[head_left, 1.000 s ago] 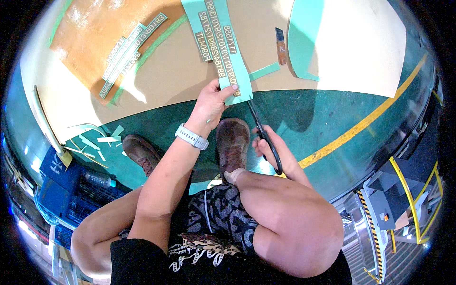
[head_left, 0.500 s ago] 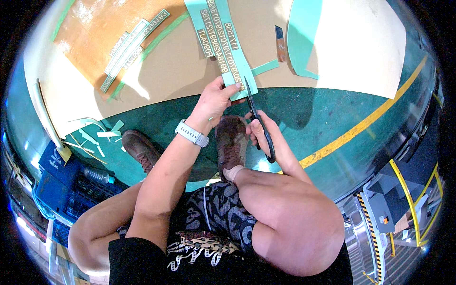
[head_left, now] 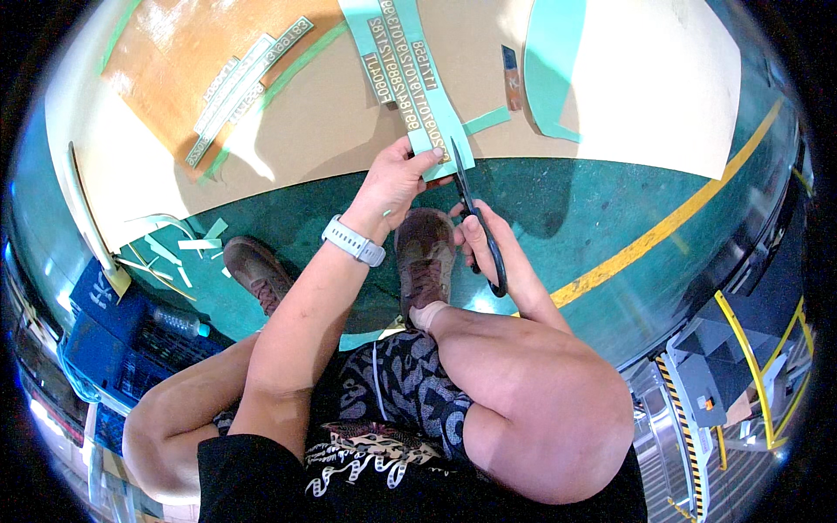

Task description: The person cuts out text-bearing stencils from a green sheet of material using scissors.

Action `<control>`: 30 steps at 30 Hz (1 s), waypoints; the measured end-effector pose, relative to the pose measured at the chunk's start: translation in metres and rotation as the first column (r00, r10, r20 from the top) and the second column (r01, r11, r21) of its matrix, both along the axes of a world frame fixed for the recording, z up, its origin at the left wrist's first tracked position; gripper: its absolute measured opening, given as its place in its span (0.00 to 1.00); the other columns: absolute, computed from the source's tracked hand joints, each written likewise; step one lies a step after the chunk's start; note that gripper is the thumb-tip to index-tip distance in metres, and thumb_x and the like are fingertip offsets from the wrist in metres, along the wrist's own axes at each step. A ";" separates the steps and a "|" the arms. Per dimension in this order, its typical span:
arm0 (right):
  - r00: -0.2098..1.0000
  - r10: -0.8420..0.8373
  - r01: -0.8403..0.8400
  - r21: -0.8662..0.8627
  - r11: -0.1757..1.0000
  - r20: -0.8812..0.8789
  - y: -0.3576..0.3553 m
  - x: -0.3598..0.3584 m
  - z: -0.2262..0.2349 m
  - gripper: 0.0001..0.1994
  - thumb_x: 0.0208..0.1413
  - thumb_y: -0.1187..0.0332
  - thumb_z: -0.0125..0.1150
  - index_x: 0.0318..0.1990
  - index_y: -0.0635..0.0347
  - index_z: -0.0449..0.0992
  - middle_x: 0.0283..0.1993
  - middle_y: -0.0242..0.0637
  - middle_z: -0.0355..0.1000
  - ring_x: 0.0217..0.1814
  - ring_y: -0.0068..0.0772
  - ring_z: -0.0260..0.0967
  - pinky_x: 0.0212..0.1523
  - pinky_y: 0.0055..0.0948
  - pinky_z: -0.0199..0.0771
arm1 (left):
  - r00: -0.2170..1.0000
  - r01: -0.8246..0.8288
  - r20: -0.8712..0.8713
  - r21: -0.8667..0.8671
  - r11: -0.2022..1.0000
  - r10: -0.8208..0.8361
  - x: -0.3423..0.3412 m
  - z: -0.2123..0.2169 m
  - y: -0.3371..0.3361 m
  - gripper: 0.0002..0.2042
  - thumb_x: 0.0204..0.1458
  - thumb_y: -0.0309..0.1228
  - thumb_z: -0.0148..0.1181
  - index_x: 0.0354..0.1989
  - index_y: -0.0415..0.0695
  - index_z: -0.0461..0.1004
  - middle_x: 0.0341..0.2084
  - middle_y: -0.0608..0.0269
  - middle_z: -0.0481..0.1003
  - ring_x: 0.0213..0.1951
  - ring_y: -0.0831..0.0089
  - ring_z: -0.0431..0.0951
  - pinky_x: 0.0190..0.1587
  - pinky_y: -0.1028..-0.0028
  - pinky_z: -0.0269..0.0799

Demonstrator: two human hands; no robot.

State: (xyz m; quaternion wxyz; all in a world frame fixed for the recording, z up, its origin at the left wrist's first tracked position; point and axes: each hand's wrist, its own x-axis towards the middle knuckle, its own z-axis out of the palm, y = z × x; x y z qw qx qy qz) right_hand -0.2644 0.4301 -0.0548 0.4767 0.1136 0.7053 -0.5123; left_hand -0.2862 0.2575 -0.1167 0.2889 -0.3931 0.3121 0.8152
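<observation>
My left hand (head_left: 390,181) is closed on the near end of a long mint-green sheet (head_left: 446,113). The thumb lies on top of it. Rows of dark label strips (head_left: 427,65) with raised pale characters, reading mirrored, run along this sheet. In my right hand (head_left: 499,240) I hold black-handled scissors (head_left: 463,179), the fingers partly hidden behind the handle. Their blades point away from me and overlap the sheet's near end, close to its right edge. Whether the blades are apart is too small to tell.
A tan board (head_left: 340,161) lies under the sheet. On it are an orange-brown piece (head_left: 161,96) with more strips, a small dark strip (head_left: 511,78) and a green-edged white sheet (head_left: 645,78). Green scraps (head_left: 162,251) lie on the floor left, near a blue crate (head_left: 166,357).
The scissors and my right hand have shifted very slightly. My left hand keeps its hold on the sheet; the view has tilted a touch.
</observation>
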 end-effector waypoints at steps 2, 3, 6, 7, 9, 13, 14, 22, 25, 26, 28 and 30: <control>1.000 0.017 -0.016 0.021 1.000 -0.026 0.001 0.001 -0.002 0.25 0.58 0.44 0.47 0.39 0.63 0.66 0.25 0.34 0.65 0.26 0.24 0.62 0.28 0.25 0.66 | 1.000 -0.003 0.002 0.003 1.000 0.003 0.000 0.000 0.000 0.12 0.56 0.27 0.53 0.48 0.40 0.67 0.41 0.61 0.74 0.42 0.71 0.74 0.46 0.67 0.72; 1.000 0.018 -0.017 0.028 0.999 -0.024 0.001 0.000 0.000 0.25 0.58 0.45 0.47 0.39 0.63 0.66 0.25 0.34 0.65 0.27 0.24 0.62 0.29 0.26 0.66 | 1.000 -0.003 0.009 0.006 1.000 0.003 -0.001 0.001 0.000 0.12 0.55 0.27 0.53 0.47 0.40 0.67 0.41 0.61 0.74 0.42 0.71 0.74 0.46 0.67 0.72; 1.000 0.019 -0.018 0.023 1.000 -0.022 0.000 -0.001 0.002 0.24 0.58 0.46 0.47 0.39 0.63 0.67 0.25 0.35 0.65 0.28 0.25 0.63 0.31 0.26 0.66 | 1.000 -0.012 0.017 0.006 1.000 0.012 -0.001 0.003 0.000 0.12 0.55 0.28 0.54 0.47 0.40 0.67 0.41 0.62 0.74 0.42 0.72 0.74 0.46 0.67 0.71; 1.000 0.015 -0.015 0.007 1.000 -0.025 0.001 -0.001 0.001 0.23 0.59 0.47 0.47 0.39 0.63 0.67 0.25 0.35 0.65 0.28 0.24 0.62 0.31 0.26 0.66 | 1.000 -0.017 0.018 0.005 1.000 0.017 0.000 0.004 0.000 0.11 0.55 0.28 0.54 0.46 0.40 0.67 0.41 0.62 0.74 0.42 0.72 0.74 0.45 0.68 0.71; 0.999 0.012 -0.013 -0.014 1.000 -0.039 0.003 0.002 0.001 0.23 0.59 0.47 0.46 0.42 0.63 0.66 0.25 0.32 0.65 0.26 0.21 0.61 0.27 0.22 0.63 | 0.999 -0.016 0.033 -0.004 1.000 0.016 -0.001 0.005 0.002 0.11 0.55 0.28 0.54 0.46 0.41 0.68 0.40 0.63 0.74 0.42 0.72 0.74 0.45 0.68 0.71; 0.999 0.021 -0.023 -0.037 0.999 -0.049 0.006 0.007 -0.002 0.24 0.60 0.47 0.44 0.46 0.63 0.65 0.25 0.28 0.63 0.21 0.15 0.57 0.20 0.16 0.59 | 0.998 -0.049 0.032 0.001 0.999 0.049 0.002 0.001 0.002 0.11 0.55 0.28 0.55 0.45 0.41 0.68 0.39 0.63 0.75 0.41 0.73 0.74 0.44 0.69 0.72; 0.999 0.023 -0.024 -0.034 0.999 -0.045 0.007 0.007 -0.002 0.24 0.60 0.47 0.44 0.46 0.63 0.65 0.25 0.28 0.63 0.21 0.15 0.57 0.20 0.16 0.59 | 0.998 -0.050 0.032 -0.002 0.999 0.050 0.002 0.000 0.003 0.11 0.55 0.28 0.55 0.45 0.41 0.68 0.39 0.63 0.75 0.41 0.73 0.74 0.44 0.69 0.72; 0.999 0.032 -0.032 -0.013 0.999 -0.008 0.005 0.003 0.003 0.27 0.58 0.43 0.44 0.45 0.62 0.65 0.24 0.27 0.62 0.20 0.14 0.56 0.19 0.16 0.57 | 0.998 -0.043 0.047 -0.015 0.999 0.043 0.002 0.000 0.005 0.10 0.55 0.28 0.55 0.45 0.40 0.69 0.39 0.63 0.74 0.40 0.74 0.74 0.43 0.70 0.72; 0.999 0.033 -0.033 -0.011 0.999 -0.012 0.005 0.002 0.003 0.27 0.58 0.42 0.44 0.45 0.61 0.65 0.24 0.26 0.62 0.20 0.14 0.56 0.18 0.16 0.57 | 0.998 -0.048 0.036 -0.005 0.999 0.048 0.002 -0.001 0.005 0.10 0.55 0.28 0.55 0.45 0.40 0.69 0.39 0.63 0.75 0.41 0.73 0.74 0.43 0.70 0.72; 0.999 0.033 -0.034 -0.009 0.999 -0.009 0.004 0.001 0.004 0.27 0.57 0.42 0.44 0.45 0.61 0.65 0.24 0.26 0.62 0.19 0.14 0.56 0.18 0.16 0.57 | 0.998 -0.050 0.035 -0.004 0.999 0.050 0.003 0.000 0.005 0.11 0.55 0.28 0.55 0.45 0.40 0.69 0.39 0.63 0.74 0.41 0.73 0.74 0.44 0.70 0.72; 1.000 0.002 -0.002 0.000 1.000 0.019 0.004 0.001 0.008 0.24 0.58 0.45 0.47 0.41 0.62 0.67 0.24 0.28 0.63 0.25 0.18 0.57 0.25 0.19 0.60 | 0.998 -0.056 0.034 -0.001 0.998 0.056 0.003 0.001 0.005 0.11 0.55 0.28 0.55 0.45 0.40 0.69 0.39 0.63 0.74 0.41 0.73 0.74 0.44 0.69 0.72; 0.999 -0.009 0.009 0.000 1.000 0.033 0.003 0.000 0.009 0.22 0.58 0.47 0.49 0.39 0.62 0.67 0.25 0.29 0.63 0.27 0.20 0.58 0.28 0.21 0.62 | 0.997 -0.064 0.041 -0.001 0.998 0.064 0.003 0.002 0.005 0.11 0.54 0.28 0.55 0.45 0.40 0.69 0.39 0.63 0.74 0.41 0.73 0.74 0.44 0.69 0.72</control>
